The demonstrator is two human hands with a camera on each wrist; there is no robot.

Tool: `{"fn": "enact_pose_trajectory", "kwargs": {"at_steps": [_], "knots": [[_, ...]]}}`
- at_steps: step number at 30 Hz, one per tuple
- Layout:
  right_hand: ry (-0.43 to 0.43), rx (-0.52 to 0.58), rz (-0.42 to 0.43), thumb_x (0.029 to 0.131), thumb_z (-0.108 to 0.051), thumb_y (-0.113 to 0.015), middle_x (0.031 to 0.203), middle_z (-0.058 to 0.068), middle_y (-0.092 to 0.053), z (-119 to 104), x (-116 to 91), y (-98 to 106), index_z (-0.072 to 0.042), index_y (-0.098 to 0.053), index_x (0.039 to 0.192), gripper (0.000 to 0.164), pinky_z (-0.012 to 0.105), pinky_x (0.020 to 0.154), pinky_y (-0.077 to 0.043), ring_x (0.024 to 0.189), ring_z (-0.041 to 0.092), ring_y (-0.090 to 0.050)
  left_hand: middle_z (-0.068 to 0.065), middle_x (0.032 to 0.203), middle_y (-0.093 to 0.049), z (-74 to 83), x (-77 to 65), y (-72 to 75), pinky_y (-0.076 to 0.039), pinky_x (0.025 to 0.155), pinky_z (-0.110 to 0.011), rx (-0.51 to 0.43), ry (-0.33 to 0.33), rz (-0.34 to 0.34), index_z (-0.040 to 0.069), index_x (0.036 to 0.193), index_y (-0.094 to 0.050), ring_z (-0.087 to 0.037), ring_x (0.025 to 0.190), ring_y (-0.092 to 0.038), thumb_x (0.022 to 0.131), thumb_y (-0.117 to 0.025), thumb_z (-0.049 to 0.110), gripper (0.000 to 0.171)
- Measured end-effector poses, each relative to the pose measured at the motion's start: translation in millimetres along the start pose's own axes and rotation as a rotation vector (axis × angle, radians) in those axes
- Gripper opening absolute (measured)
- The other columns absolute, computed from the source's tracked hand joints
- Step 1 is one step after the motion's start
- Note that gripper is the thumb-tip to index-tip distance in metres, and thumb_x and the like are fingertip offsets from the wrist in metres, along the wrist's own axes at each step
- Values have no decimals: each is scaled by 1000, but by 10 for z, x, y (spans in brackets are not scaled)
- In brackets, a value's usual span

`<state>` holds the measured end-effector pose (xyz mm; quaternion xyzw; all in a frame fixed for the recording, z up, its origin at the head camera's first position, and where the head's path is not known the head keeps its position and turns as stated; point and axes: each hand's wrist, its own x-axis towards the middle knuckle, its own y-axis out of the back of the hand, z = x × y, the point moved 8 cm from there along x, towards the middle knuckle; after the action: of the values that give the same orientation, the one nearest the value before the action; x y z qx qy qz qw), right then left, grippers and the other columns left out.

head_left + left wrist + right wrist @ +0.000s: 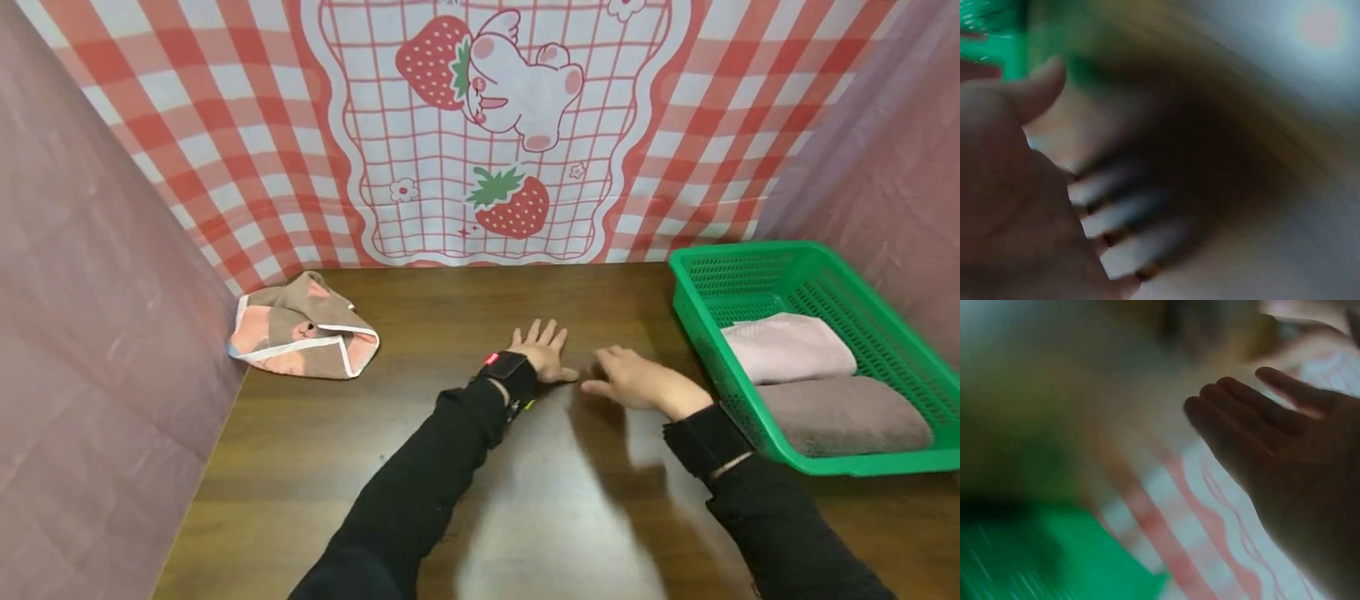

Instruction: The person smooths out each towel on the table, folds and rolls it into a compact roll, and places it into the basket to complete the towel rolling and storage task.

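Over the middle of the brown table (pixel 420 333), my left hand (pixel 543 357) has its fingers spread and straight and holds nothing. Just to its right is my right hand (pixel 633 379), fingers extended and also without anything in them; whether either palm touches the wood I cannot tell. The left wrist view shows the left hand (pixel 1010 187) over a blurred surface. Straight fingers of the right hand (pixel 1285 431) appear in the right wrist view. Nearest to the right hand stands a green basket (pixel 708 358) holding a folded pink towel (pixel 791 346) and a folded brown towel (pixel 843 417).
A crumpled brown-and-pink towel (pixel 303 329) with white edging lies at the table's back left. Behind the table hangs a red-and-white checked cloth (pixel 247 125) with strawberries. Plain pinkish curtains (pixel 90 292) close off both sides.
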<state>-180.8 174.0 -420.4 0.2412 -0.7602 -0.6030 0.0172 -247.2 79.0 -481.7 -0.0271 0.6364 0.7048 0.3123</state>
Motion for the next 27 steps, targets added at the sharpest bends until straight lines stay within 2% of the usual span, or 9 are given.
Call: {"fn": "enact_pose_trajectory", "kwargs": {"at_steps": [2,3,6,9,14,18,23,27], "knots": [[-42,43,-115,95,-49,-60,150,41,-27,19,-16,-323,13,-33,146,85,64,110,-29,140,55,-27,6,168,8,-246,-93,-157,5,123,-46,-21,-48,-38,28,161,-1,-18,153,12,97,-39,67,84],[-58,57,-140,93,-55,-60,154,40,-18,39,-32,-443,11,-27,150,93,65,113,-24,143,55,-18,7,167,10,-350,-126,-215,8,122,-46,-28,-67,-31,28,160,2,-17,153,15,97,-39,66,84],[-43,72,-111,85,-63,-66,159,37,-5,84,-71,-619,6,-19,155,109,67,115,-13,147,53,-5,6,166,15,-572,-238,-327,15,120,-47,-101,-128,-21,26,160,6,-17,151,20,99,-38,63,84],[-9,130,-54,83,-66,-65,160,34,-3,104,-76,-648,2,-18,157,111,67,115,-7,148,51,-1,7,165,18,-711,-287,-391,19,119,-47,-141,-143,-13,26,159,9,-16,150,24,99,-40,63,85],[48,158,-40,83,-68,-64,161,32,-1,106,-2,-676,-7,-19,159,107,67,115,-5,149,48,2,8,165,19,-813,-328,-394,18,119,-49,-117,-94,-27,28,159,9,-15,150,24,98,-38,65,86],[73,148,-63,85,-64,-65,162,32,2,71,75,-669,-8,-17,159,104,65,116,-5,149,48,4,8,167,12,-889,-408,-314,13,120,-53,-97,-44,-24,28,160,4,-16,152,16,96,-41,68,88],[49,118,-106,86,-60,-66,161,31,4,6,218,-647,-7,-15,159,104,63,118,-8,149,48,6,5,167,8,-1124,-516,-217,9,121,-53,-102,18,8,24,161,1,-18,154,11,93,-45,70,94],[45,107,-84,83,-62,-69,161,31,5,-98,416,-623,-11,-16,160,106,62,119,-10,150,48,5,0,168,2,-1319,-612,-187,3,122,-52,-59,70,62,20,161,-3,-22,154,5,93,-43,72,94]]}}
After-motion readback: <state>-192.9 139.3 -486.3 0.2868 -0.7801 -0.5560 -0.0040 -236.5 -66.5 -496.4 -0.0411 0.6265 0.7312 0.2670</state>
